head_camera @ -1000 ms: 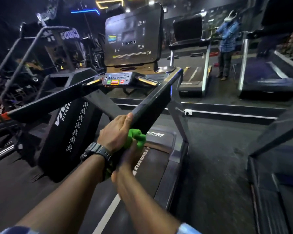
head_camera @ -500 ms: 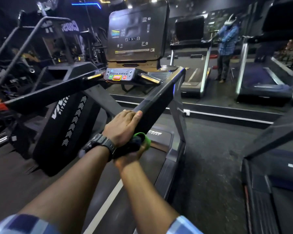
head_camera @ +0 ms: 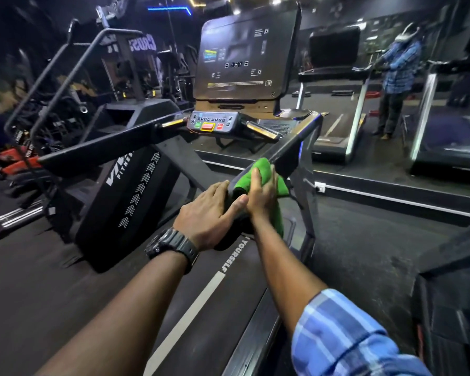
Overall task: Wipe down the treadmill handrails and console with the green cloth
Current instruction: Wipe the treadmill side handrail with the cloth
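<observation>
Right grip (head_camera: 262, 192): we curl our fingers over the green cloth (head_camera: 257, 176), pressing it around the right handrail (head_camera: 288, 151); 
Left grip (head_camera: 210, 210): fingers spread flat on the rail's near end, holding nothing; 
Cloth: soft, light, bunches easily; we judge a wrapped hold best; 
Rail: stiff, smooth, likely slippery; 
Console (head_camera: 244, 58): ahead, untouched.

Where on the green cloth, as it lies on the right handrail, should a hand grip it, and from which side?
Grip the bunched fold of the green cloth lying on top of the right handrail, coming down from above. The cloth drapes over both sides of the slanting bar, so a hand wrapped over the top, like the right hand, pins it there.
</observation>
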Available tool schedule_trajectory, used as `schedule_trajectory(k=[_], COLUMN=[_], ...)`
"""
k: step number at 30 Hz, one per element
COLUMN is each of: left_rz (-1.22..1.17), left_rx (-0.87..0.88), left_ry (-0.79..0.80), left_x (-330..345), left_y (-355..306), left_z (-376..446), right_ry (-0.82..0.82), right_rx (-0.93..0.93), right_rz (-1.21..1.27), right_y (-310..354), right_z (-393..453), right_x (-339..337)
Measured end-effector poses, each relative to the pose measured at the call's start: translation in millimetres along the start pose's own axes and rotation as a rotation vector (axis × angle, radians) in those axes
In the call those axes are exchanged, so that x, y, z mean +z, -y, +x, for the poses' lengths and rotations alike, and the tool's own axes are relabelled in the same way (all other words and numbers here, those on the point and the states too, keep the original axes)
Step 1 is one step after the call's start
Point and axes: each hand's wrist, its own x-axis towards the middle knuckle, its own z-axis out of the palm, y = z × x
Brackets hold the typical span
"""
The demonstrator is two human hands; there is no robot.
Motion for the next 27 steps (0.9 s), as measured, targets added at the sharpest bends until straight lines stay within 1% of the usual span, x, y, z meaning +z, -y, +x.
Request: schedule_trajectory(k=[1, 2, 4, 6, 8, 10, 11, 13, 14, 16, 17, 19, 21, 22, 23, 24, 27], left_rz=[-0.016, -0.031, -0.039, -0.019, 0.019, 0.107, 0.175, 0.294, 0.322, 0.303, 0.273, 0.238, 0.253, 0.266, 0.276, 0.287, 0.266], left_rx=[-0.007, -0.007, -0.014, -0.034, -0.019, 0.018, 0.029, 0.019, 0.008, -0.036, -0.061, -0.095, -0.09, -0.087, -0.092, -0.098, -0.095], left_ry=[-0.01, -0.029, -0.081, -0.126, -0.167, -0.165, -0.136, -0.056, -0.026, -0.004, -0.019, -0.076, -0.128, -0.138, -0.138, -0.137, -0.12], left_x=[1.0, 1.6, 3.4, 5.1, 7.2, 7.3, 6.5, 4.7, 5.4, 8.4, 9.8, 13.3, 15.3, 15.6, 16.0, 16.2, 19.6], left_y=[0.3, -0.5, -1.6, -4.0, -5.0, -6.5, -8.1, -13.1, -16.3, -24.1, -28.4, -34.0, -37.3, -37.8, -37.3, -37.2, -39.3], left_z=[-0.2, -1.1, -4.2, -5.6, -5.5, -6.5, -6.0, -4.0, -1.0, 6.8, 11.3, 16.3, 18.7, 19.7, 21.6, 23.3, 31.5], right_ry=[-0.015, 0.019, 0.112, 0.234, 0.394, 0.509, 0.533, 0.528, 0.507, 0.501, 0.524, 0.597, 0.662, 0.666, 0.642, 0.599, 0.443], right_rx=[-0.098, -0.2, -0.436, -0.624, -0.74, -0.807, -0.773, -0.622, -0.554, -0.51, -0.526, -0.593, -0.689, -0.739, -0.767, -0.748, -0.522], right_rz=[-0.09, -0.178, -0.318, -0.444, -0.506, -0.561, -0.6, -0.703, -0.78, -0.877, -0.89, -0.835, -0.775, -0.794, -0.849, -0.91, -1.052], right_y=[7.6, 12.8, 23.0, 21.7, 10.6, 2.9, 2.9, 12.4, 19.5, 31.0, 34.4, 29.7, 18.7, 14.1, 12.0, 11.4, 19.2], right_z=[0.7, -0.6, -15.5, -35.4, -32.1, 2.4, 23.2, 55.3, 63.2, 62.3, 56.6, 45.3, 50.3, 61.4, 77.0, 93.8, 136.0], right_x=[0.5, 1.7, 4.0, -4.8, -24.0, -41.9, -47.2, -45.2, -39.6, -24.4, -23.0, -31.2, -49.7, -55.5, -58.4, -59.1, -50.1])
